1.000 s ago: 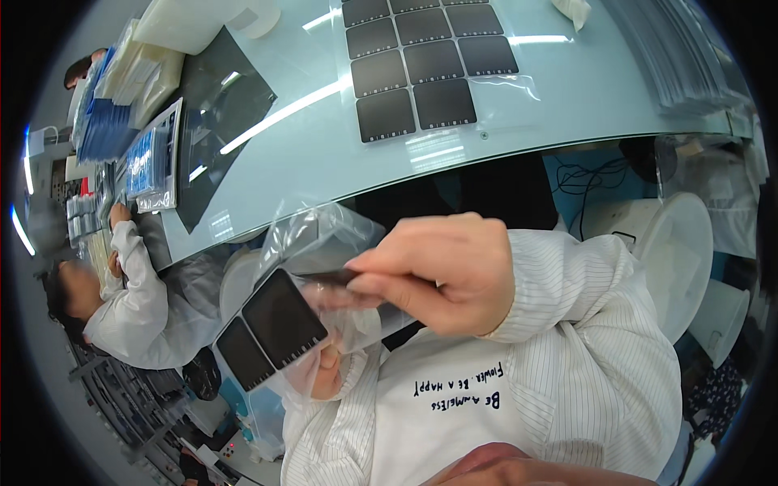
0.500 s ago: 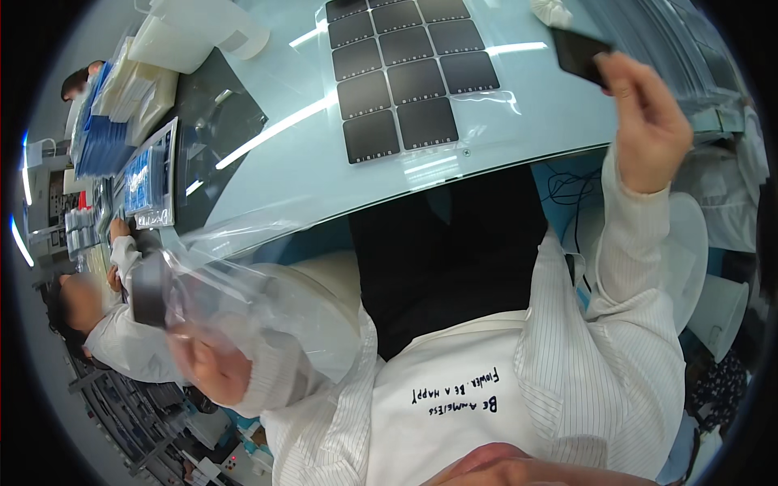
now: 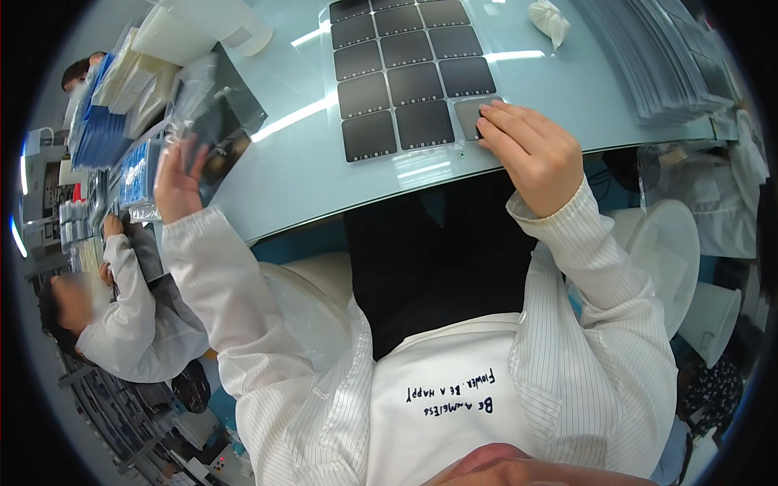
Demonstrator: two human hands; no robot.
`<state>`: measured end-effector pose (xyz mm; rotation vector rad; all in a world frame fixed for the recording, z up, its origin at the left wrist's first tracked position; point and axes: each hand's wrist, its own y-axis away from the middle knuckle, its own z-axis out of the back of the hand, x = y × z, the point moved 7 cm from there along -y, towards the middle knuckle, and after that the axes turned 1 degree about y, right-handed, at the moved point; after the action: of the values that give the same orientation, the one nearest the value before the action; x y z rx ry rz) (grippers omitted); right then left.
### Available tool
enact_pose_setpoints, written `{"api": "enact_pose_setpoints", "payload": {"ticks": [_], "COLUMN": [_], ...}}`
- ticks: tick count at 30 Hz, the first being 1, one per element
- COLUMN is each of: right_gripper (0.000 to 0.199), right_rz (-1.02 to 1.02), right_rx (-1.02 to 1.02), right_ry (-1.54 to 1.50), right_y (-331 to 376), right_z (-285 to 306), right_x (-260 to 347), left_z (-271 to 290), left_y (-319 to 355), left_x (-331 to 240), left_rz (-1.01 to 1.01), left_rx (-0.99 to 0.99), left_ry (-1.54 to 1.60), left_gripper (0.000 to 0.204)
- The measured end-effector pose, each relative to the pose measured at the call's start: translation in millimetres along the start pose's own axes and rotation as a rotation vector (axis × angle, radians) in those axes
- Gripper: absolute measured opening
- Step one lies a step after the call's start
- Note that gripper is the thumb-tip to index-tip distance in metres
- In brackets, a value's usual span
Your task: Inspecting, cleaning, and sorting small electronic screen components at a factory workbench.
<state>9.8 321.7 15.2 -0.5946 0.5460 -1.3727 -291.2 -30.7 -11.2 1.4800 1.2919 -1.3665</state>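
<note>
My right hand (image 3: 539, 154) has its fingers closed at the right edge of a dark square panel (image 3: 468, 119). This panel lies at the near right corner of a grid of dark square panels (image 3: 425, 121), which rest on a clear sheet on the glass-topped table (image 3: 324, 182). Over at the left, my left hand (image 3: 180, 178) is raised beside a dark sheet (image 3: 243, 113), somewhat blurred. Its fingers look spread, and nothing shows clearly between them. Crumpled clear film (image 3: 194, 89) is just beyond its fingertips.
A white knotted bag (image 3: 549, 23) and a stack of clear sheets (image 3: 648, 61) are on the right. White containers (image 3: 227, 24) and packs of blue and cream sheets (image 3: 121, 105) stand far left. Another person (image 3: 134, 332) sits at left. A white bin (image 3: 664, 251) is by my right arm.
My right hand brought the dark panel from the far right down to the grid's near right corner. My left hand moved from low left, where it held clear film, up and forward.
</note>
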Motion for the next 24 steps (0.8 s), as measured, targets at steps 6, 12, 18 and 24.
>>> {"api": "enact_pose_setpoints", "payload": {"ticks": [6,12,18,24], "right_gripper": [0.016,0.017,0.016,0.021], "right_rz": [0.005,-0.002,-0.02,-0.343], "right_rx": [0.03,0.084,0.162,0.032], "right_ry": [-0.017,-0.022,-0.123,-0.215], "right_y": [-5.7,-4.3,-2.3,-22.0], "right_z": [-7.2,-16.6,-15.7,32.7], "right_x": [-0.2,1.7,-0.8,-74.7], "left_z": [-34.7,-78.3,-149.0,-194.1], "left_y": [60.0,114.7,141.0,150.6], "left_x": [31.3,31.5,4.7,13.7], "left_rz": [0.521,0.518,-0.297,-0.615], "left_rx": [0.167,0.272,0.26,0.375], "left_ry": [0.155,0.094,-0.713,-1.059], "left_gripper": [0.041,0.041,0.016,0.037]}}
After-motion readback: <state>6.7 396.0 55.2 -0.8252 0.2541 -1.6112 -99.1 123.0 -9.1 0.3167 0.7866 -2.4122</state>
